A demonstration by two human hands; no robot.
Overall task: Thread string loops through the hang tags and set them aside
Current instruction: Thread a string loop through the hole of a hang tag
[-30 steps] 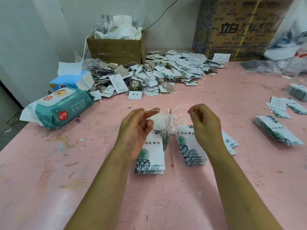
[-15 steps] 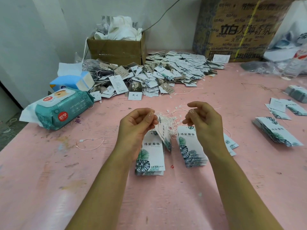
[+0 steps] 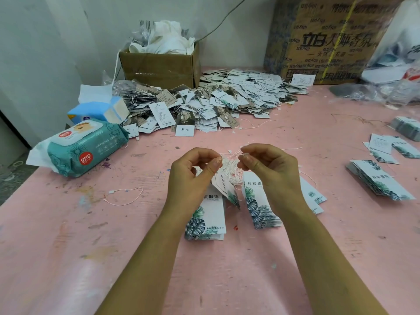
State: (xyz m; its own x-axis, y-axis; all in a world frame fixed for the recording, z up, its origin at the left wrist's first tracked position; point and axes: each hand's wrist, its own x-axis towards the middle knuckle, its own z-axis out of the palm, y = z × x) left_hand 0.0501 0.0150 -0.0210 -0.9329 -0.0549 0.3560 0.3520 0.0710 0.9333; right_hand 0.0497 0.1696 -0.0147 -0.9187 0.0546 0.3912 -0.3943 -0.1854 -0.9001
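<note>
Head view: left hand (image 3: 193, 176) and right hand (image 3: 270, 171) pinch a white string (image 3: 230, 166) above the pink table (image 3: 91, 246).
Each thumb and forefinger curl onto the string; between them a hang tag (image 3: 227, 190) dangles, long axis slanting down-right, leafy end lowest, over a tag stack (image 3: 211, 223).

The left hand (image 3: 192, 178) hides the top of a tag stack (image 3: 210, 223); the printed carton (image 3: 329, 46) runs off the upper edge.
</note>
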